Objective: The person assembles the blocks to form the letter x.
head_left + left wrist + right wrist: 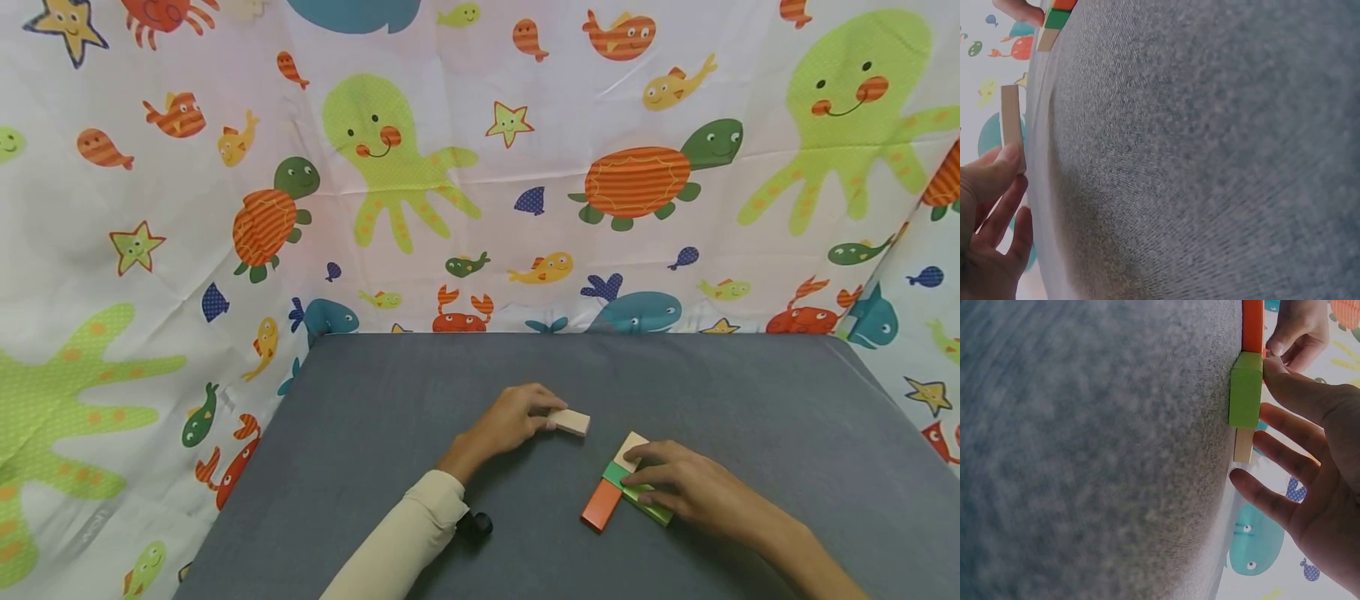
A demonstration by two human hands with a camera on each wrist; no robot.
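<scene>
Nearest, right hand (693, 492), fingers relaxed and fairly straight, resting on light green wooden block (647, 500), beside flat orange wooden block (602, 505) on grey felt table (750, 400). Further back, left hand (513, 421) pinching plain rectangular wooden block (570, 422).

No readable text, labels, brands or numbers appear on anything.

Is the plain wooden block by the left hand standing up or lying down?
Lying down. The plain wooden block rests flat along the grey table, and the left hand pinches one end with its fingertips.
</scene>
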